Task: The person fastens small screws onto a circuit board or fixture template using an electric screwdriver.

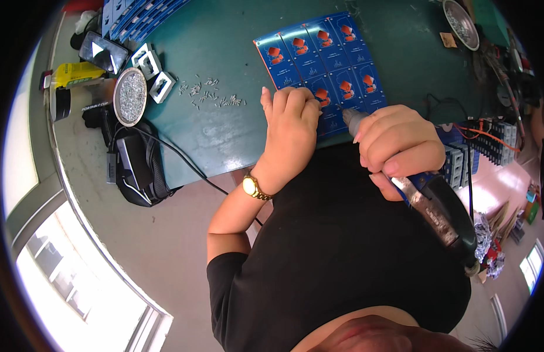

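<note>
On the green bench lies a blue circuit board panel [312,66] divided into several equal sections, most showing an orange-red patch. My left hand [292,114], with a gold watch on the wrist, rests over its near left part. The fingers there are bent and the fingertips drawn together; whatever they pinch is hidden. My right hand [398,141] is wrapped round a pistol-shaped hand tool [430,208], perhaps a soldering gun, with a dark handle and a grey tapered nose. The nose tip reaches over the panel's near edge, right of my left fingers. Whether it touches the panel, I cannot tell.
Small metal pieces [210,97] lie scattered left of the panel. A metal bowl [130,97] of similar bits stands near white plastic frames [162,88] and a phone [104,53]. Blue panels [137,20] are stacked far left. Another bowl [461,24] sits far right. A black cable [178,154] crosses the bench edge.
</note>
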